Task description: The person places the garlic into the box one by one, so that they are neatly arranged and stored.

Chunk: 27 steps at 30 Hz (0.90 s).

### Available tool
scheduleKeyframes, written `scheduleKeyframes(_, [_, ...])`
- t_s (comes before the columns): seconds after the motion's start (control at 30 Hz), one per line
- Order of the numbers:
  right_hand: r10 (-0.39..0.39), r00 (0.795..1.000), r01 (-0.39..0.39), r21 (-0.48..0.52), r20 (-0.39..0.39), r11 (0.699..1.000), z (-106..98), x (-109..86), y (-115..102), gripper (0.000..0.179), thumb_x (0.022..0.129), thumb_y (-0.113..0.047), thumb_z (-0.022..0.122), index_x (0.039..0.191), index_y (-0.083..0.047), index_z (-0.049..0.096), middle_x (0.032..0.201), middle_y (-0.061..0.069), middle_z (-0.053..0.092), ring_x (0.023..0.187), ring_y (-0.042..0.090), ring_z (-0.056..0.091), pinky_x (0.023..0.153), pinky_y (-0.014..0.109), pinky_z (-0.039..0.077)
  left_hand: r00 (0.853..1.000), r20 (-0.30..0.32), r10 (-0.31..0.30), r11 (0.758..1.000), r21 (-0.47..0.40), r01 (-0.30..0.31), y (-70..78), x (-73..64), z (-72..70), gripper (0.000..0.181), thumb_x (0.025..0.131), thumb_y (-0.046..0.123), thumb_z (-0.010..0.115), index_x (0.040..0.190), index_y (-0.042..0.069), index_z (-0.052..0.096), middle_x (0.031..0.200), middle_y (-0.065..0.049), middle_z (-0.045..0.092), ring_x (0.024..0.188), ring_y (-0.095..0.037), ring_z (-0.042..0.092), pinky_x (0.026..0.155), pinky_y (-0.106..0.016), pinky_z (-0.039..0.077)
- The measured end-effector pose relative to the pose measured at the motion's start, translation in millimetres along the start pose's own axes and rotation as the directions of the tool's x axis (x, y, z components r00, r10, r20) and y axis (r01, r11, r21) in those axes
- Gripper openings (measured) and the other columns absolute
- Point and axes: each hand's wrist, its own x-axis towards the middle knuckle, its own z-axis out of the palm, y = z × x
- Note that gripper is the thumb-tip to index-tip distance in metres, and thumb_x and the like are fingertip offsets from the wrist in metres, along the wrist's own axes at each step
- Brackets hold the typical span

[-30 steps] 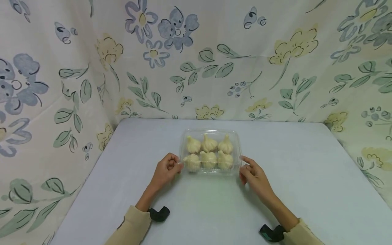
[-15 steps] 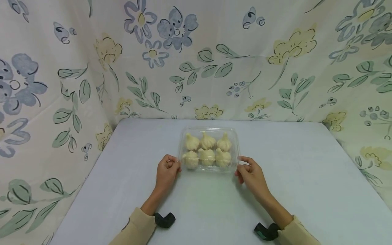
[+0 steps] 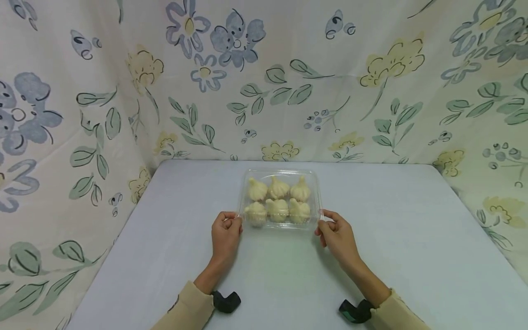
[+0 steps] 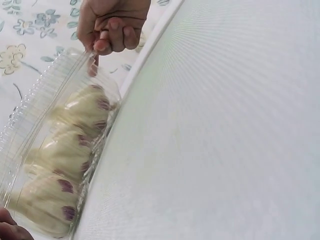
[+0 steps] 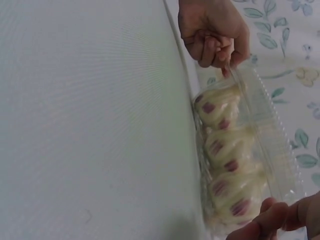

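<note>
A clear plastic clamshell box [image 3: 280,225] with several garlic bulbs [image 3: 278,210] in two rows sits on the table, its lid down over them. My left hand [image 3: 226,236] pinches the rim at the box's left front corner between thumb and curled fingers. At the right front corner my right hand [image 3: 339,238] pinches the rim likewise. In the left wrist view the front bulbs [image 4: 65,155] show purple marks through the wall, and my right hand [image 4: 117,27] grips the far end. The right wrist view shows my left hand [image 5: 212,35] at the opposite end.
The white table [image 3: 396,229] extends around the box on all sides. A floral curtain [image 3: 288,91] hangs behind the table and along its left and right sides. Black wrist cameras [image 3: 227,302] sit at both sleeves.
The box has shifted slightly away from me and a little left. Both hands have moved with it at its front corners, and their fingers have closed more firmly on the rim.
</note>
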Motion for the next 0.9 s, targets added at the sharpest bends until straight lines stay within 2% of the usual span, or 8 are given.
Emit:
scheduleKeyframes(0.23, [-0.006, 1.0, 0.007, 0.024, -0.029, 1.0, 2.1, 0.2, -0.1, 0.041, 0.101, -0.01, 0.053, 0.141, -0.007, 0.054, 0.074, 0.011, 0.068, 0.05, 0.009, 0.05, 0.046, 0.021, 0.034, 1.0, -0.016, -0.017, 1.0, -0.001, 0.017, 0.6, -1.3, 1.3, 0.009, 0.092, 0.0, 0.057, 0.101, -0.001, 0.059, 0.057, 0.006, 0.053, 0.049, -0.004, 0.04, 0.051, -0.02, 0.032])
scheduleKeyframes(0.5, [-0.003, 1.0, 0.005, 0.046, -0.023, 0.999, 2.7, -0.2, -0.7, 0.039, 0.102, -0.009, 0.054, 0.14, -0.004, 0.054, 0.071, 0.005, 0.066, 0.05, 0.009, 0.049, 0.046, 0.021, 0.034, 0.999, -0.021, -0.04, 0.999, -0.016, 0.04, 0.1, -0.6, 1.1, 0.012, 0.091, 0.0, 0.059, 0.102, -0.005, 0.06, 0.06, 0.006, 0.056, 0.053, -0.003, 0.045, 0.049, -0.019, 0.034])
scheduleKeyframes(0.73, [-0.022, 0.999, 0.023, 0.038, -0.027, 0.999, 2.4, 0.8, 1.1, 0.04, 0.102, -0.01, 0.054, 0.141, -0.007, 0.055, 0.072, 0.011, 0.068, 0.047, 0.009, 0.048, 0.045, 0.021, 0.032, 1.0, -0.029, 0.007, 1.0, 0.003, -0.007, -1.0, -1.3, 1.8, 0.01, 0.092, 0.0, 0.057, 0.101, -0.002, 0.06, 0.056, 0.007, 0.054, 0.048, -0.004, 0.041, 0.047, -0.02, 0.033])
scheduleKeyframes(0.9, [-0.033, 0.999, 0.033, 0.013, -0.031, 0.999, 2.0, 1.4, 2.9, 0.042, 0.102, -0.011, 0.054, 0.143, -0.007, 0.054, 0.074, 0.015, 0.068, 0.048, 0.009, 0.047, 0.045, 0.021, 0.032, 0.999, -0.022, 0.044, 0.999, 0.026, -0.043, -2.3, -2.9, 1.3, 0.009, 0.092, -0.001, 0.055, 0.1, 0.001, 0.059, 0.054, 0.003, 0.052, 0.045, -0.005, 0.036, 0.048, -0.022, 0.031])
